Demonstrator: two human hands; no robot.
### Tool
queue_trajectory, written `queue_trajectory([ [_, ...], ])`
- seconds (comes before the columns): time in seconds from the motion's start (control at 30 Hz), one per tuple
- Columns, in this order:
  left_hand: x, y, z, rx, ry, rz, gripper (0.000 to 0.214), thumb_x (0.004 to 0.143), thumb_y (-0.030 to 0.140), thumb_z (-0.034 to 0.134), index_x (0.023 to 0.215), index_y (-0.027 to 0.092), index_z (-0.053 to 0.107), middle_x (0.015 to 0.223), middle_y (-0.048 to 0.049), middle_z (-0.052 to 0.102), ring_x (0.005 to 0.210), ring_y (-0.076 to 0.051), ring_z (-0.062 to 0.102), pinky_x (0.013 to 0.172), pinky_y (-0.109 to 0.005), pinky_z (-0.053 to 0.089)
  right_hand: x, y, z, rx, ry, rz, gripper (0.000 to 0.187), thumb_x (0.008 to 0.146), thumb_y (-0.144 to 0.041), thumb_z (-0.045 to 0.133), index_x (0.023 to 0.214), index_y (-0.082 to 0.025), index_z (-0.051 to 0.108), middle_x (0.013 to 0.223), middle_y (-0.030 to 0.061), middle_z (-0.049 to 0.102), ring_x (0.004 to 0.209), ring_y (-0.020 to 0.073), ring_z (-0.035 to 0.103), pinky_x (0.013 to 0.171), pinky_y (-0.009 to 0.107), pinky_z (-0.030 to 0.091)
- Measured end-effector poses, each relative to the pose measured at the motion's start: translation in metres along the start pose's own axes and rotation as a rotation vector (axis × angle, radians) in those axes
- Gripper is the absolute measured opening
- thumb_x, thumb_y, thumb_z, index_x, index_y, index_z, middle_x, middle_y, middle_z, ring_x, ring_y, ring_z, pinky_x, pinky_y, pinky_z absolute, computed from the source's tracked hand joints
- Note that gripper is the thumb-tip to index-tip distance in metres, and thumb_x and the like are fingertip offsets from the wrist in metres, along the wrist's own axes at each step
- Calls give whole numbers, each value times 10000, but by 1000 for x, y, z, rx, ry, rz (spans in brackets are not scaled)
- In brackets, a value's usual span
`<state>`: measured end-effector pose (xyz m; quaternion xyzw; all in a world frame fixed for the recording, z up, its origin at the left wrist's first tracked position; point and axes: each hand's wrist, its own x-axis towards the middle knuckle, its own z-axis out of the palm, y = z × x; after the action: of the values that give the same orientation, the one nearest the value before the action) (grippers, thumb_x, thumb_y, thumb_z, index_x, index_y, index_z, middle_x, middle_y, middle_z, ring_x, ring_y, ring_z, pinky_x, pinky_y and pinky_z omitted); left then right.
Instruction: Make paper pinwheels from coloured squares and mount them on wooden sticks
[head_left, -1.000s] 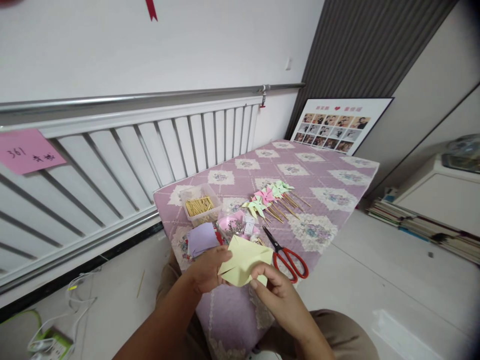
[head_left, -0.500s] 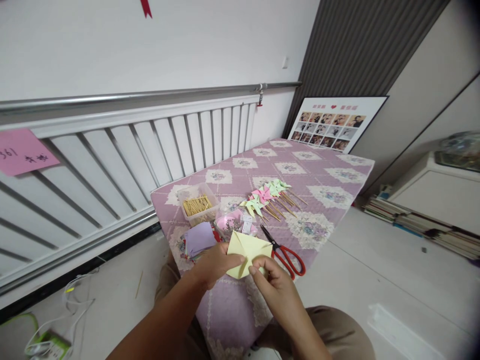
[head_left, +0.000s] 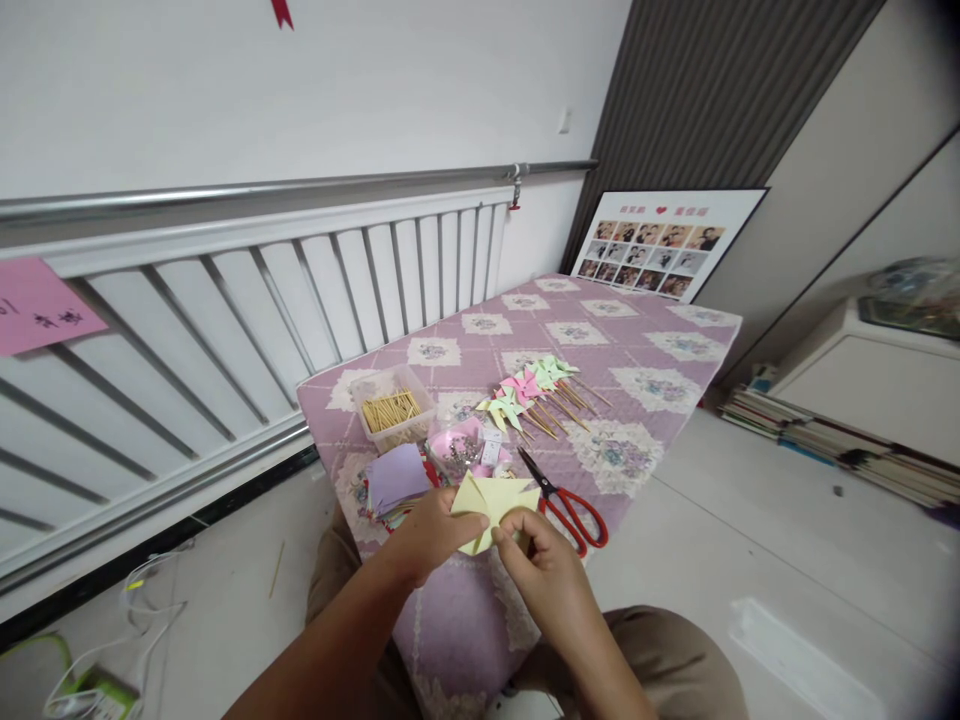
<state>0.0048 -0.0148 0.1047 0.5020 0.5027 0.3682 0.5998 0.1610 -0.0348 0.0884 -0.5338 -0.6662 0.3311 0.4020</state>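
Yellow paper (head_left: pixel 508 490) is held over tabletop (head_left: pixel 463 612) beside scissors (head_left: pixel 550 489), gripped by left hand (head_left: pixel 437 527) at its left side, pinched by right hand (head_left: pixel 538 556) near centre, presumably so bends are kept in place.

A pink paper note (head_left: pixel 49 305) on the radiator (head_left: pixel 360 290) bears handwriting and a photo board (head_left: pixel 739 207) has pink characters flanking a red heart (head_left: pixel 661 210), none clearly legible.
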Motion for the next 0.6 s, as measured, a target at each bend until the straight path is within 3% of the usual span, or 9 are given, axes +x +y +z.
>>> queue_trajectory([
  [0.37, -2, 2, 1, 72, 62, 30, 174, 671, 194, 570, 784, 131, 686, 645, 11, 599, 576, -119, 456, 561, -217, 352, 0, -3, 5, 23, 3, 22, 230, 835, -335, 519, 646, -210, 481, 582, -39, 413, 532, 121, 383, 490, 230, 300],
  [0.6, -2, 1, 3, 27, 108, 47, 190, 685, 188, 568, 804, 133, 705, 707, -22, 658, 613, -140, 506, 597, -227, 383, -3, 2, 9, 59, 44, -37, 177, 848, -347, 550, 735, -211, 536, 691, -2, 524, 599, 140, 468, 530, 240, 363],
])
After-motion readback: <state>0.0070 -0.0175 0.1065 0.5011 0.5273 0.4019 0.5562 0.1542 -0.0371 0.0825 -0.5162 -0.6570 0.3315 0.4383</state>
